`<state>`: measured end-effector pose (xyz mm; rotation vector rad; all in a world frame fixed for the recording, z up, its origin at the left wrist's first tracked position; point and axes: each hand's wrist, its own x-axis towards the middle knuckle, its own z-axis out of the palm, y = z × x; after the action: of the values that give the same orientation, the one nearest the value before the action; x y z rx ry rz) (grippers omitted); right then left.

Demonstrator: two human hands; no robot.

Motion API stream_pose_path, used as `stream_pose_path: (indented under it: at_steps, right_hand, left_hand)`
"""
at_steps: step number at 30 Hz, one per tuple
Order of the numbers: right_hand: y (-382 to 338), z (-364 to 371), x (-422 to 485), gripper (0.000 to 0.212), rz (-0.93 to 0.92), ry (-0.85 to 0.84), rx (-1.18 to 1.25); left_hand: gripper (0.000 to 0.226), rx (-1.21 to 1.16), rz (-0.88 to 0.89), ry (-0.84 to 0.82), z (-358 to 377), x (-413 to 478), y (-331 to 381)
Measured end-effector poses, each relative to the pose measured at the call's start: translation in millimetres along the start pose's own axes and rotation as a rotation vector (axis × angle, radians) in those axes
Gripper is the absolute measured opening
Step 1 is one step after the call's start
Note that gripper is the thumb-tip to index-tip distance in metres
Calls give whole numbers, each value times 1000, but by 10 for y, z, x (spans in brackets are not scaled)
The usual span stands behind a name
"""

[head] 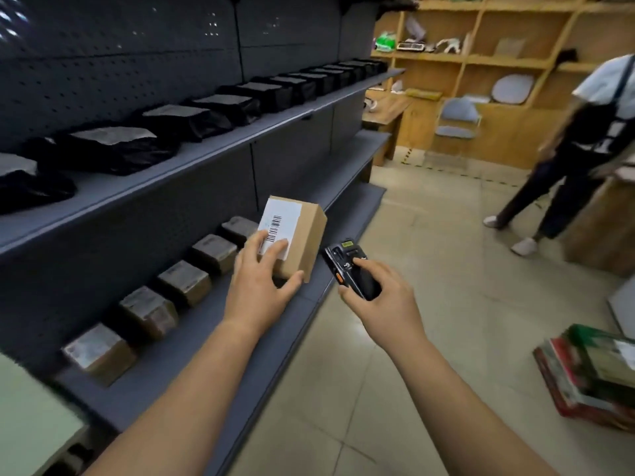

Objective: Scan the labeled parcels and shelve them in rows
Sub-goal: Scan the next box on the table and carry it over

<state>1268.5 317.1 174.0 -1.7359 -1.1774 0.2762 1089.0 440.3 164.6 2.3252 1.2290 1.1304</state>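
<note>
My left hand (259, 285) grips a small brown cardboard parcel (304, 237) with a white barcode label facing up, held above the front edge of the lower grey shelf (213, 334). My right hand (379, 298) holds a black handheld scanner (348, 269) with an orange side button, just right of the parcel, its head pointing toward the box. A row of several similar brown parcels (184, 281) sits along the back of the lower shelf. Black bagged parcels (178, 120) with labels line the upper shelf.
Another person (580, 146) stands on the tiled floor at the right, beside a wooden counter. A stack of flat colourful packages (591, 372) lies on the floor at lower right. Wooden shelving (481, 60) and a folding chair fill the back wall.
</note>
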Motion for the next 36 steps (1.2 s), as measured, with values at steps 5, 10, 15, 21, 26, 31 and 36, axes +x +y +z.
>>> stream_pose_path:
  at_steps: [5, 10, 15, 21, 26, 31, 36]
  right_hand:
    - [552, -119, 704, 48, 122, 63, -29]
    - [1277, -114, 1600, 49, 184, 52, -32]
    - [1874, -100, 2708, 50, 158, -29, -45]
    - [2292, 283, 4010, 52, 90, -215, -60]
    - [2601, 954, 4896, 49, 26, -355, -52]
    - [2847, 1615, 5718, 48, -45, -518, -39]
    - [3083, 2113, 6377, 51, -118, -676, -17]
  left_hand:
    - [54, -30, 28, -102, 785, 710, -4]
    - [53, -25, 14, -140, 1690, 1414, -101]
    - [54, 16, -103, -142, 2467, 2216, -210]
    - [54, 63, -269, -71, 3046, 2948, -607]
    - [54, 124, -451, 3, 3442, 3340, -1148]
    - [56, 171, -617, 49, 3781, 3764, -1678]
    - [55, 235, -776, 123, 4006, 4100, -1962]
